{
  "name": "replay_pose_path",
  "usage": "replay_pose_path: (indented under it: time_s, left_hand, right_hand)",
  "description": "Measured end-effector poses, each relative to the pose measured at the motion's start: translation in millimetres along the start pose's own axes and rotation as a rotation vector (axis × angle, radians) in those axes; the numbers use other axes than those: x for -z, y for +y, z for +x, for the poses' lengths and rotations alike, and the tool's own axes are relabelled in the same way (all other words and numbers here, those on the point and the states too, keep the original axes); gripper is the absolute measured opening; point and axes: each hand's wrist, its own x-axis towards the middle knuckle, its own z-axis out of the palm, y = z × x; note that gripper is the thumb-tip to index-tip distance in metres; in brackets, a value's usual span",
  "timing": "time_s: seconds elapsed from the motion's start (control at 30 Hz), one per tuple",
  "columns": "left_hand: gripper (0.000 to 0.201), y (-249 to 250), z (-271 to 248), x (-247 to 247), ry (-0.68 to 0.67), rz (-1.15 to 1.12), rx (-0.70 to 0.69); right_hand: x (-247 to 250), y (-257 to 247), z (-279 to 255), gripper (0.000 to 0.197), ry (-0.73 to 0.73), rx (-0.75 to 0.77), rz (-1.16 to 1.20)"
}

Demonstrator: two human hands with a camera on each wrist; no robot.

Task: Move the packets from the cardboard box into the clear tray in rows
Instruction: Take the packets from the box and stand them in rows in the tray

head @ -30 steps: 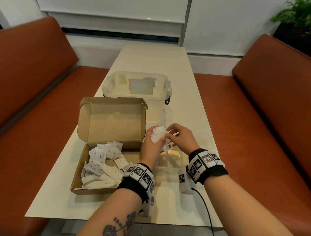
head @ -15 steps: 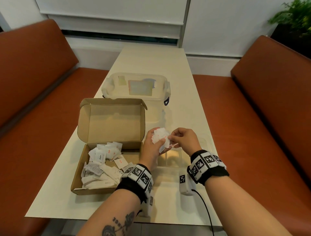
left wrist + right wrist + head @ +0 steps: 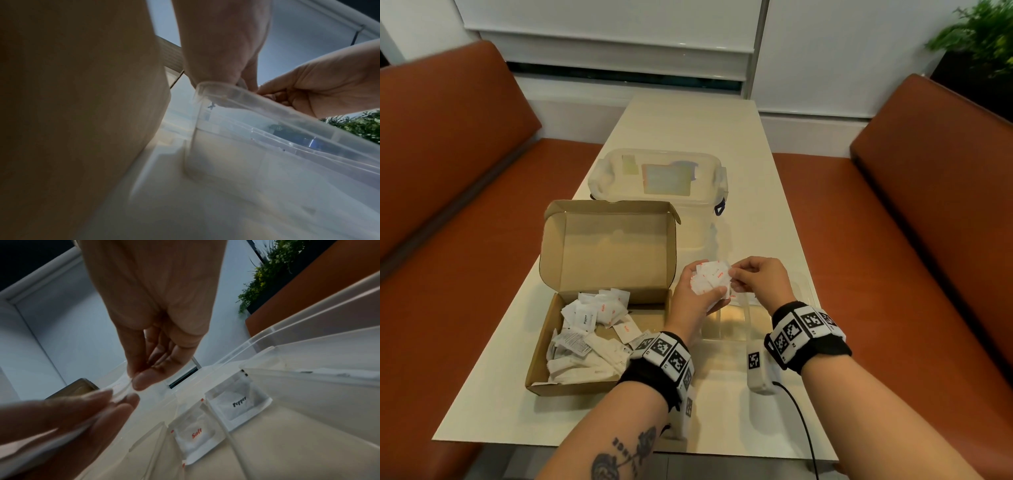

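Note:
The open cardboard box stands at the left with several white packets loose inside. My left hand grips a bunch of white packets above the clear tray. My right hand pinches the edge of one packet of that bunch between thumb and finger. In the right wrist view a Salt packet and a Pepper packet lie flat in the tray, a clear divider between them. The left wrist view shows the tray's rim and the box wall.
A clear lidded container stands behind the box on the cream table. Orange benches run along both sides. A plant is at the far right. A black cable hangs off the table's near edge.
Both hands have stayed over the tray with the bunch of packets. The right fingers have shifted slightly on the bunch.

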Motion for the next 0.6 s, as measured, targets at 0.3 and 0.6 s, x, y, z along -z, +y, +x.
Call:
replay_pose_path:
  time_s: [0.3, 0.6]
  left_hand:
    - [0.051, -4, 6, 0, 0.027, 0.001, 0.009]
    - [0.043, -10, 9, 3, 0.002, 0.139, -0.048]
  right_hand:
    - [17, -5, 4, 0.01, 0.104, 0.14, -0.11]
    - [7, -19, 2, 0.018, -0.228, 0.234, -0.671]
